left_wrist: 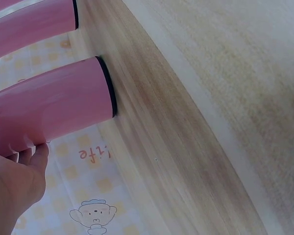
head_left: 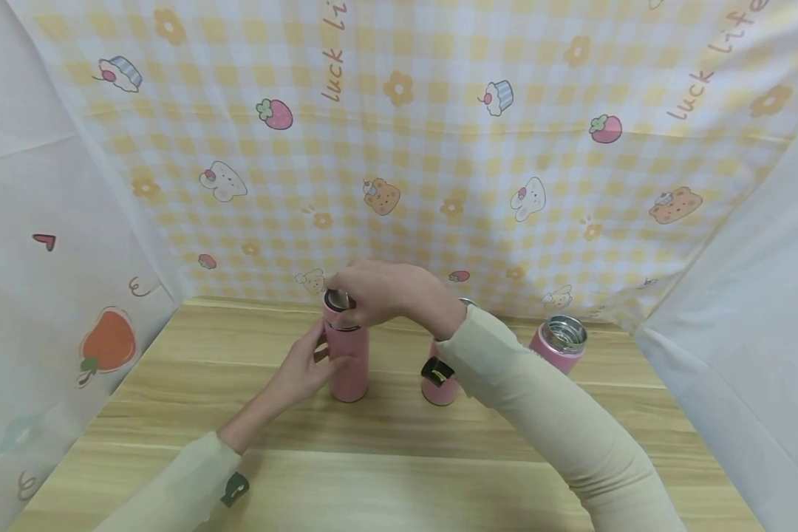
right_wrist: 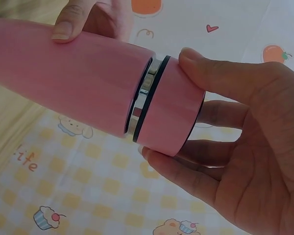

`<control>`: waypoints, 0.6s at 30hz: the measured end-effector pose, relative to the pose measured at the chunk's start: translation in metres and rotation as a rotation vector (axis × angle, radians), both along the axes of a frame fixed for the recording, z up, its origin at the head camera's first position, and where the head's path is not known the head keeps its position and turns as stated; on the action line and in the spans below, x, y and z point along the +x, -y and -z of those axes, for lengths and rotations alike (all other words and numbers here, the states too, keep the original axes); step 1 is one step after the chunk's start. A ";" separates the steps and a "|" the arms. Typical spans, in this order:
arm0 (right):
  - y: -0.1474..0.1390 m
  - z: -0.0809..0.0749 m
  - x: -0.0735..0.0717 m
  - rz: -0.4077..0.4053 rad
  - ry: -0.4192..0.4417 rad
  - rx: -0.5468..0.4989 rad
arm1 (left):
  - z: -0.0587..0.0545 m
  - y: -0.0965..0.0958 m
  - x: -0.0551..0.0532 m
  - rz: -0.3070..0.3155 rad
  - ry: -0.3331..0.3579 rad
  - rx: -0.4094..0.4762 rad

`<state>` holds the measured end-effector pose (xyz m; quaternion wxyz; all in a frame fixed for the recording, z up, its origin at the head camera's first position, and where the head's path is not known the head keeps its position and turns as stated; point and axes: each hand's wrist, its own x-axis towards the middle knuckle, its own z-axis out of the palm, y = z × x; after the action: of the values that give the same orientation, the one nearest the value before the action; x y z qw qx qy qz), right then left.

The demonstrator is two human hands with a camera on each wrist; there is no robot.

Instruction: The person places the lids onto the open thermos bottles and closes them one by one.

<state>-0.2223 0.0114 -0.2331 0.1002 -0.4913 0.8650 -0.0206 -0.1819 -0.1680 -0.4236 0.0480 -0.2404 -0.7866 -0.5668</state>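
Observation:
A pink thermos bottle (head_left: pixel 349 373) stands upright on the wooden table, left of the middle in the head view. Around its body my left hand (head_left: pixel 306 366) is wrapped, thumb in front and fingers behind; fingers (left_wrist: pixel 38 159) show beneath the bottle in the left wrist view. From above, my right hand (head_left: pixel 392 292) grips the pink lid (right_wrist: pixel 172 105) between thumb and fingers. In the right wrist view, a band of shiny steel neck (right_wrist: pixel 143 90) shows between the lid's black edge and the pink body (right_wrist: pixel 73 81). Whether the lid's thread is engaged is hidden.
Right of it stands a second pink bottle (head_left: pixel 439 391), its upper part mostly behind my right sleeve. Farther right is a third pink bottle (head_left: pixel 553 353) with an uncovered steel mouth. A yellow-checked cloth (head_left: pixel 425 148) hangs behind the table (head_left: pixel 346 458), with white cloth at both sides.

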 end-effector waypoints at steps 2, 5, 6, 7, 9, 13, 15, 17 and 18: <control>0.000 0.000 -0.001 -0.011 0.005 -0.006 | 0.000 0.000 0.000 0.000 -0.009 0.003; -0.001 -0.002 -0.001 -0.018 0.019 -0.004 | 0.000 -0.001 0.000 -0.004 -0.004 0.007; -0.001 -0.002 -0.001 -0.018 0.027 -0.003 | 0.000 -0.001 0.000 -0.003 -0.001 0.010; -0.001 -0.003 -0.001 -0.020 0.033 -0.002 | 0.000 -0.001 0.000 -0.003 0.001 0.012; -0.001 -0.004 -0.001 -0.024 0.045 -0.001 | -0.001 -0.001 0.000 -0.004 0.007 0.014; -0.002 -0.004 -0.002 -0.042 0.065 -0.001 | 0.000 -0.001 0.000 -0.001 0.011 0.017; -0.002 -0.004 -0.002 -0.052 0.072 -0.003 | 0.000 -0.001 -0.001 -0.003 0.012 0.018; -0.002 -0.004 -0.003 -0.063 0.074 -0.008 | 0.001 -0.001 -0.001 -0.008 0.015 0.020; -0.002 -0.004 -0.003 -0.070 0.077 -0.013 | 0.001 -0.001 -0.001 -0.012 0.015 0.020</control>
<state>-0.2256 0.0135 -0.2291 0.1308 -0.5205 0.8427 -0.0416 -0.1825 -0.1673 -0.4245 0.0477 -0.2308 -0.7827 -0.5761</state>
